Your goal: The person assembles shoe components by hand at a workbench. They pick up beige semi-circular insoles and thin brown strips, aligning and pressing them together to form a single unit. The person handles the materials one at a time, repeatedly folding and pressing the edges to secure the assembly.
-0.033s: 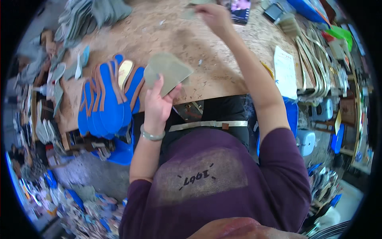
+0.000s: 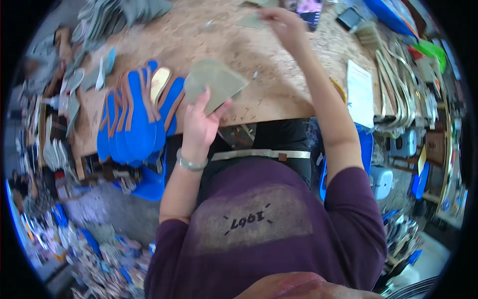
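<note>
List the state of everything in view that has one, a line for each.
Left hand: closed on the olive pieces
Olive pieces: held, overlapping, raised over the table's near edge
Right hand: reaching far forward; grip too blurred to tell
Phone: screen lit
Blue pieces: fanned out, overlapping
White sheet: lying unfolded
Grey pieces: heaped in layers
Bracelet: worn on the left wrist
</note>
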The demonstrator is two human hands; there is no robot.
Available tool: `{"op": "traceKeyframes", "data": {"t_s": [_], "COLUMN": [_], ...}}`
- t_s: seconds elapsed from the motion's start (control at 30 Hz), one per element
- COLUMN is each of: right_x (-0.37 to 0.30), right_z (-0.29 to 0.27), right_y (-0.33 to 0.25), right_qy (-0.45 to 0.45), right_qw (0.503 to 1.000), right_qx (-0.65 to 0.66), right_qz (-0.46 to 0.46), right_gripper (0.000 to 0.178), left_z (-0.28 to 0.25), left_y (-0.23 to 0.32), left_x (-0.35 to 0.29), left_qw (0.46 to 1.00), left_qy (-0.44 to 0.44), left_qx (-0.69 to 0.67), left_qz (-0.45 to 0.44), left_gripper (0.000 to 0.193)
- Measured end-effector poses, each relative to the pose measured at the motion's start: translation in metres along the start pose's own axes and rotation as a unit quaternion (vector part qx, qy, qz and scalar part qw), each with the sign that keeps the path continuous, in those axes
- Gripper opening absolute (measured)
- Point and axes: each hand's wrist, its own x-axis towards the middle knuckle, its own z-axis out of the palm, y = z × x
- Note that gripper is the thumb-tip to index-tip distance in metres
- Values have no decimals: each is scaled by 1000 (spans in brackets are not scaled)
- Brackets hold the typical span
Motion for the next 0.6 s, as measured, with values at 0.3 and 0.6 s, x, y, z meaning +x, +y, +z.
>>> {"op": "traceKeyframes", "data": {"t_s": [0.3, 0.6], "right_x": [-110, -120], "right_z": [-27, 18], "right_y": [-102, -102], "right_qy": [-30, 6], "right_qw": [995, 999], "right_qx": [30, -38], "right_qz": [86, 18], "right_gripper": [26, 38], "left_z": [24, 36], "left_y": [-32, -29], "left_x": [6, -1], "left_qw": [999, 995], "left_qy": [-16, -55], "left_qx": [47, -79], "left_qz": [9, -29], "left_gripper": [42, 70]}}
